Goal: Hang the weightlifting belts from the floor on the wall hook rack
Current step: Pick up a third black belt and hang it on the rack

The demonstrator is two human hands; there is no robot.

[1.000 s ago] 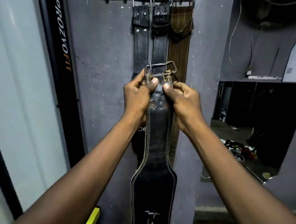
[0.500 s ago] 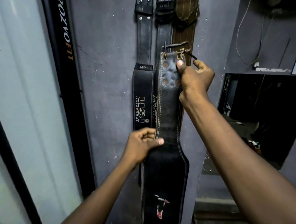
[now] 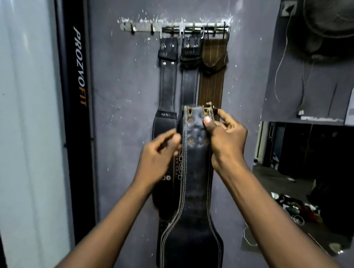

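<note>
Pinching the worn top end of a black leather belt (image 3: 193, 197), the right hand (image 3: 227, 141) presses its thumb on the cracked, riveted face with fingers curled behind by the tarnished buckle (image 3: 208, 110), and the pale-stitched strap hangs straight below that grip, widening into a broad panel. Just left of the grip the left hand (image 3: 158, 159) is blurred, fingers loosely curled at the belt's edge; whether it holds it cannot be told. Well above the grip a scuffed metal hook rack (image 3: 141, 27) carries two black belts (image 3: 167, 87) and a brown striped belt (image 3: 211, 88).
</note>
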